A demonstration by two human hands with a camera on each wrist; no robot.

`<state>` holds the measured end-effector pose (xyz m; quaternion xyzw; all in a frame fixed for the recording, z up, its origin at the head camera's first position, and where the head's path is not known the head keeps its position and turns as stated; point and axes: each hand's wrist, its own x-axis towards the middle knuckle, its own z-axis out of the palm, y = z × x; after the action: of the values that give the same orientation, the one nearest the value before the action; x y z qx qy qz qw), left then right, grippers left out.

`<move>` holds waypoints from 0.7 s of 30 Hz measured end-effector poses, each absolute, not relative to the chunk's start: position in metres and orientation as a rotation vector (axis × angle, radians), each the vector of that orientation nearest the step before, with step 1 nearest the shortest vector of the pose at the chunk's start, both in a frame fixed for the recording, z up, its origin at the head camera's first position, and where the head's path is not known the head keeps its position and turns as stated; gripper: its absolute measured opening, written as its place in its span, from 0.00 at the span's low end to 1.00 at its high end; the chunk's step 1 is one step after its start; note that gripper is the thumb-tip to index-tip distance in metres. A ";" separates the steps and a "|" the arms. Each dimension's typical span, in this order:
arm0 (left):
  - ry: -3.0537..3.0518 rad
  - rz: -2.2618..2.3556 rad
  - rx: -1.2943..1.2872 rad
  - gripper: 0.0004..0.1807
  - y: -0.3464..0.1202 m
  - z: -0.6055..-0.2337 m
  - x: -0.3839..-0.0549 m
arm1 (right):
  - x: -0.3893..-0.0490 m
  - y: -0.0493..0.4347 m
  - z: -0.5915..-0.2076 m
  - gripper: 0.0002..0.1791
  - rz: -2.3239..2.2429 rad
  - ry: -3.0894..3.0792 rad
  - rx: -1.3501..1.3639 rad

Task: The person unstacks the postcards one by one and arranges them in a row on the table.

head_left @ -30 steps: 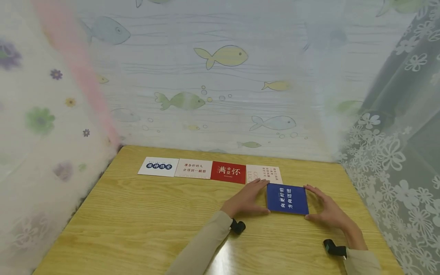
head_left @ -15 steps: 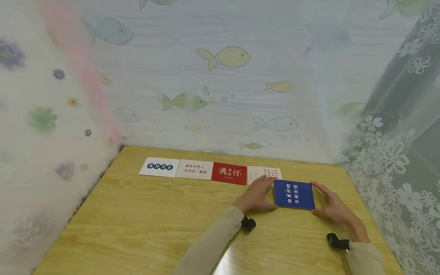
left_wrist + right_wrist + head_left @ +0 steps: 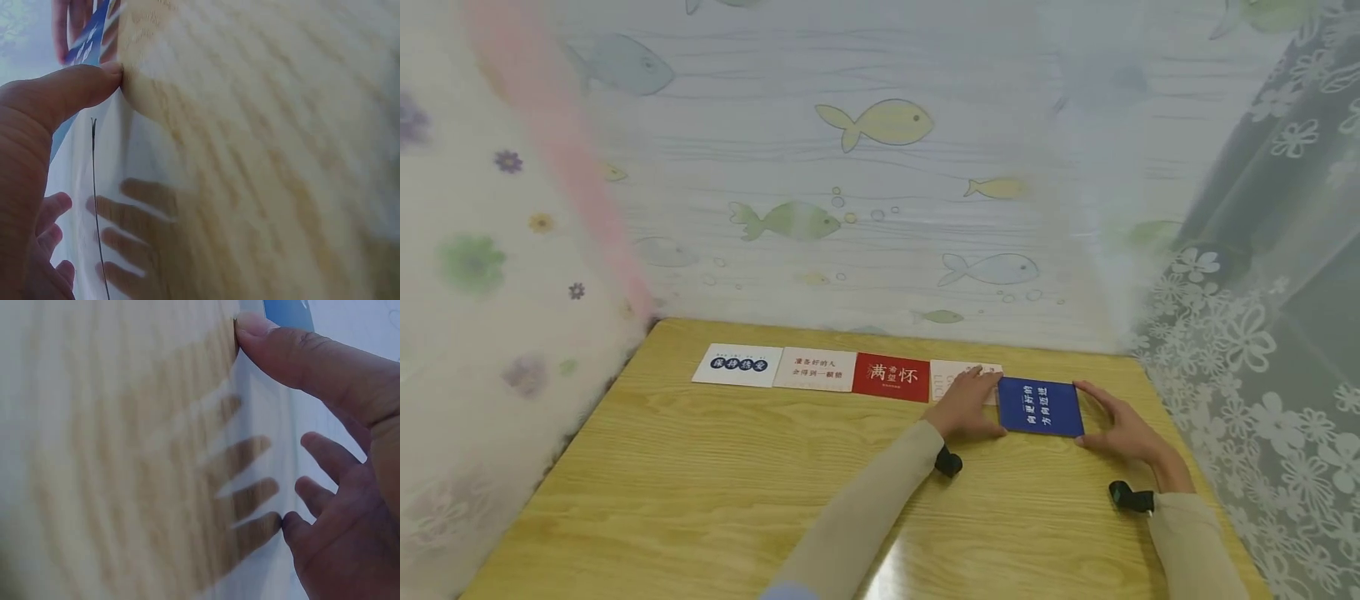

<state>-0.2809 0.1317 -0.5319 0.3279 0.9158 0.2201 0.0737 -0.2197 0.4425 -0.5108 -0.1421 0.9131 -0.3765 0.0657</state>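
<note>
A blue card (image 3: 1040, 407) with white Chinese characters lies at the right end of a row of cards, flat or very nearly flat on the table. My left hand (image 3: 967, 406) holds its left edge, finger at the far corner and thumb at the near one. On the opposite edge, my right hand (image 3: 1123, 429) grips the two right corners the same way. Partly hidden under my left hand is a pale pink card (image 3: 945, 372). In the left wrist view, the thumb (image 3: 94, 84) touches the blue card's edge; the right wrist view shows the other thumb (image 3: 275, 347) there.
Left of the pink card lie a red card (image 3: 891, 377), a cream card (image 3: 815, 369) and a white card (image 3: 737, 365), edge to edge. The wooden table (image 3: 715, 483) meets a fish-print curtain (image 3: 790, 275) behind. A lace curtain (image 3: 1247, 400) hangs at the right.
Both hands have carried the blue card away from me and slightly right, into line with the row. My left hand now covers more of the pale pink card.
</note>
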 end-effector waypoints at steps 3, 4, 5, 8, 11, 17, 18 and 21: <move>2.762 0.635 0.970 0.55 0.136 -0.531 -0.286 | -0.227 0.447 -0.510 0.56 -1.114 2.756 -0.430; 2.766 0.635 0.967 0.55 0.138 -0.531 -0.287 | -0.229 0.448 -0.510 0.56 -1.115 2.754 -0.434; 2.772 0.626 0.966 0.55 0.139 -0.531 -0.289 | -0.230 0.449 -0.509 0.56 -1.112 2.750 -0.433; 2.772 0.617 0.958 0.55 0.143 -0.527 -0.289 | -0.235 0.452 -0.509 0.56 -1.099 2.746 -0.427; 2.766 0.605 0.939 0.54 0.145 -0.519 -0.289 | -0.240 0.455 -0.507 0.56 -1.081 2.730 -0.415; 2.775 0.566 0.898 0.55 0.154 -0.518 -0.301 | -0.253 0.459 -0.500 0.56 -1.068 2.697 -0.393; 2.775 0.560 0.895 0.55 0.156 -0.519 -0.304 | -0.254 0.459 -0.500 0.56 -1.058 2.702 -0.385; 2.772 0.556 0.879 0.55 0.162 -0.525 -0.311 | -0.258 0.461 -0.499 0.55 -1.048 2.689 -0.370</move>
<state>-0.3109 0.1616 -0.5246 0.2955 0.9325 0.1871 0.0903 -0.2585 0.4608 -0.4992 -0.1262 0.9180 -0.3577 0.1158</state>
